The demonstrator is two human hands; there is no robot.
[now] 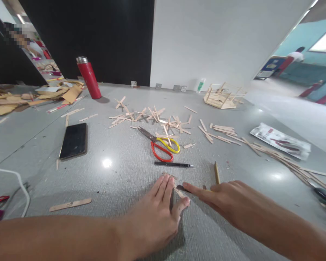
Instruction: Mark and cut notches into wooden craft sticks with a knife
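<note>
My left hand [157, 212] lies flat on the grey floor [119, 181], fingers stretched out and together, pressing on a small wooden stick [178, 191] between fingers and thumb. My right hand [225, 199] reaches in from the right with its index finger extended, its tip touching the floor beside that stick and my left thumb. A short wooden piece [216, 172] lies just beyond the right hand. A black pen [174, 164] rests a little farther ahead.
Red and yellow scissors [160, 145] and several scattered wooden sticks [152, 116] lie ahead. A black phone [74, 140], a red flask [89, 77], a stick frame [222, 96], a plastic packet [282, 141], cardboard scraps [29, 98], a white cable [19, 185].
</note>
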